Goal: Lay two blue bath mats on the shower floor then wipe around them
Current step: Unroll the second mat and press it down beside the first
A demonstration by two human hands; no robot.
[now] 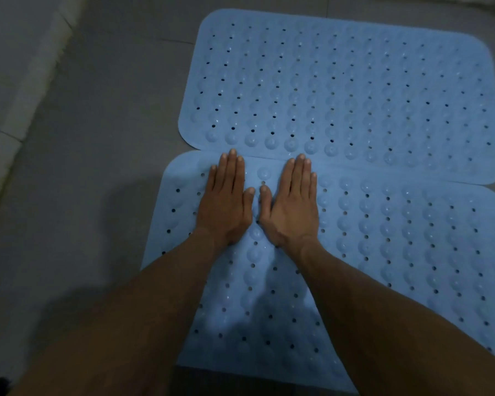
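Both hands lie flat, fingers straight and held together, palms down on the near mat point(369, 252). The left hand point(226, 204) and the right hand point(290, 207) sit side by side with the thumbs almost meeting between them. They grip nothing and only press the rubber down.

The far mat point(340, 90) lies directly ahead of the fingertips. Its near edge touches, or slightly overlaps, the far edge of the mat under the hands. The fingertips of both hands stop just short of that seam, so the join is the line to watch.

Both mats run with their long axis crosswise to the forearms, stretching off to the right of the hands. The hands rest near the left end of the near mat, and most of its length lies to the right of the right hand. That hand is therefore nearer the part not yet pressed, and smoothing it probably means sweeping rightward along the long axis.

The bare grey shower floor point(97, 138) lies to the left of the left hand and is the closest strip to wipe. No cloth shows in view.
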